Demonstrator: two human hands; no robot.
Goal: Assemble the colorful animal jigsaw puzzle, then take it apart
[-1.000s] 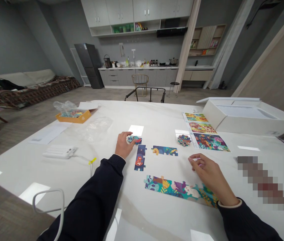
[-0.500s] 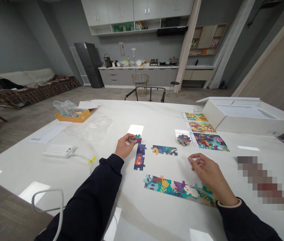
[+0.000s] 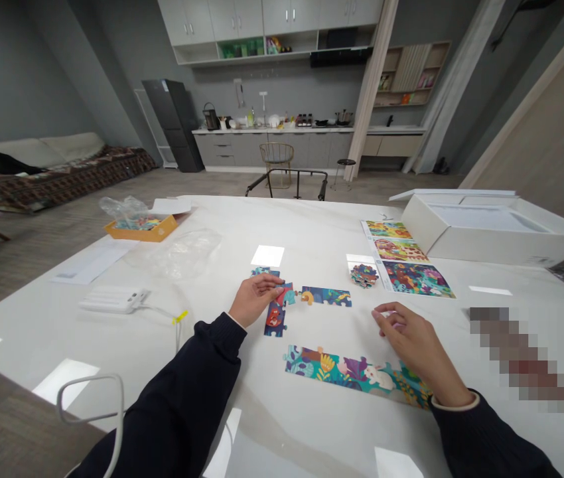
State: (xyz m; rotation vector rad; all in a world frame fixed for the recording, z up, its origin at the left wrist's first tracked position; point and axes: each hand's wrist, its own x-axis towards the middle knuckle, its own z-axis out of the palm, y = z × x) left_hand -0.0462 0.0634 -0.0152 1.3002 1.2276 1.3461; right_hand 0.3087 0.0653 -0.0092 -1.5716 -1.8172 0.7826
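Note:
My left hand point(image 3: 253, 299) pinches a colourful puzzle piece point(image 3: 286, 293) and holds it between the vertical dark-blue strip point(image 3: 275, 318) and the horizontal blue strip point(image 3: 326, 296) on the white table point(image 3: 312, 232). A small blue piece point(image 3: 261, 271) lies just beyond that hand. My right hand point(image 3: 414, 345) rests on the table with its fingers curled, just above the long assembled teal strip point(image 3: 356, 373); what is under its fingertips is hidden. A pile of loose pieces point(image 3: 364, 275) sits beside the picture sheets point(image 3: 406, 262).
A large white box point(image 3: 495, 229) stands at the right. An orange tray point(image 3: 143, 228) with bagged pieces, clear plastic point(image 3: 187, 252), paper point(image 3: 93, 259) and a white power strip point(image 3: 113, 300) with cable lie at the left. A chair point(image 3: 289, 182) stands beyond the table's far edge.
My left hand has carried a piece from the upper left down and right, into the gap by the two blue strips. One blue piece is left behind. My right hand has not moved.

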